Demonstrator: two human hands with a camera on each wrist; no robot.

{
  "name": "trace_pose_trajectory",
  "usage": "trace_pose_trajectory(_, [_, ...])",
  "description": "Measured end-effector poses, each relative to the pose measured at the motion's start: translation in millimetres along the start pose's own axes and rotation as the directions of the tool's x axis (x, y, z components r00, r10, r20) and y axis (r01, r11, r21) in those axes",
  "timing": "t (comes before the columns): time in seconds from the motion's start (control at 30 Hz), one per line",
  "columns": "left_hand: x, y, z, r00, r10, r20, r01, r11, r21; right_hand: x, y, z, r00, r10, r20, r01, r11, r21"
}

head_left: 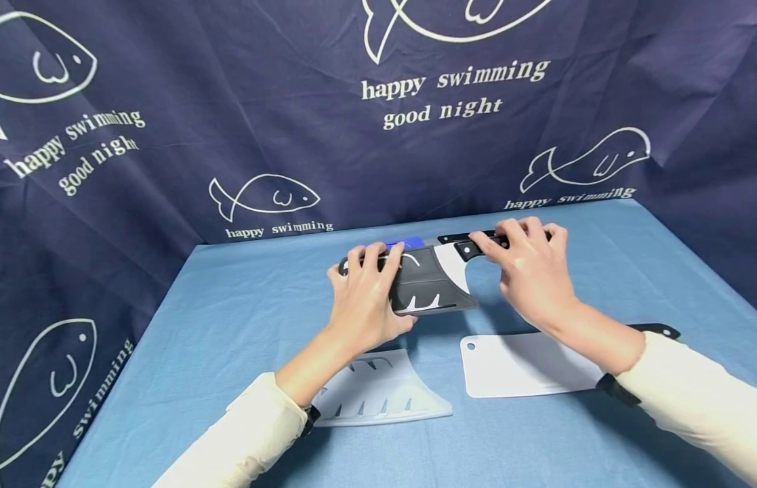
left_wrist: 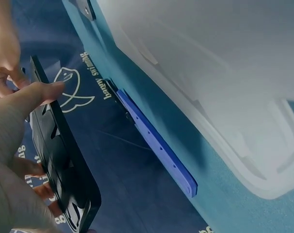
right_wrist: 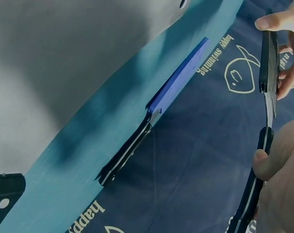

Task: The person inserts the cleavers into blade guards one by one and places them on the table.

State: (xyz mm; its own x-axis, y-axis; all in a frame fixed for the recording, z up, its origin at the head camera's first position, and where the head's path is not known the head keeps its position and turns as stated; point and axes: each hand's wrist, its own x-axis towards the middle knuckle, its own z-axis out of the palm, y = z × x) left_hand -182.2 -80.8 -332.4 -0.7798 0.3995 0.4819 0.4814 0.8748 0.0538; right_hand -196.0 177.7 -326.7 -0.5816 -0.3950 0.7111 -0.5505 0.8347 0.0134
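Observation:
My left hand [head_left: 366, 295] grips a dark grey knife sheath [head_left: 423, 281] with white-looking cutouts, fingers over its top edge and thumb beneath. A knife's bare blade section [head_left: 453, 268] shows between the sheath and its black riveted handle [right_wrist: 251, 194]; the rest of the blade is inside the sheath. My right hand [head_left: 533, 271] holds that handle. The knife is raised above the table, edge downward. In the left wrist view, my left thumb lies across the dark sheath [left_wrist: 64, 160]. The right wrist view shows my right thumb against the handle.
A whitish translucent sheath [head_left: 384, 390] lies in front, partly behind my left forearm. Right of it lies a cleaver [head_left: 524, 366] with a wide white blade, its handle partly covered by my right forearm. Behind is a knife in a blue sheath [right_wrist: 181, 75]. Dark printed cloth [head_left: 415, 169] hangs behind.

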Motion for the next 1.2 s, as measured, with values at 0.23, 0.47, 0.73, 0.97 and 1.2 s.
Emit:
trace_pose_trajectory(0.23, [2.4,4.3,0.3,1.0,0.009,0.011,-0.008,1.0,-0.004,-2.5,2,-4,1.0,0.014,0.001,-0.014,1.0,-0.021])
trace_pose_trajectory(0.47, [5.0,6.1,-0.1,1.0,0.009,0.015,-0.009,1.0,-0.01,-1.9,4,-5,1.0,0.011,-0.022,-0.011,1.0,-0.023])
trace_pose_trajectory(0.73, [8.6,8.0,-1.3,0.998,-0.017,0.065,0.018,1.0,-0.003,2.9,6,-6,0.998,0.036,0.057,-0.035,0.999,-0.033])
trace_pose_trajectory(0.97, [11.1,6.6,2.3,0.983,-0.046,0.178,0.051,0.998,-0.026,4.7,6,-5,0.97,0.09,0.227,-0.09,0.996,-0.01])
trace_pose_trajectory(1.2, [13.2,4.3,10.6,0.944,-0.082,0.321,0.107,0.992,-0.063,4.4,7,4,0.911,0.135,0.388,-0.143,0.99,-0.009])
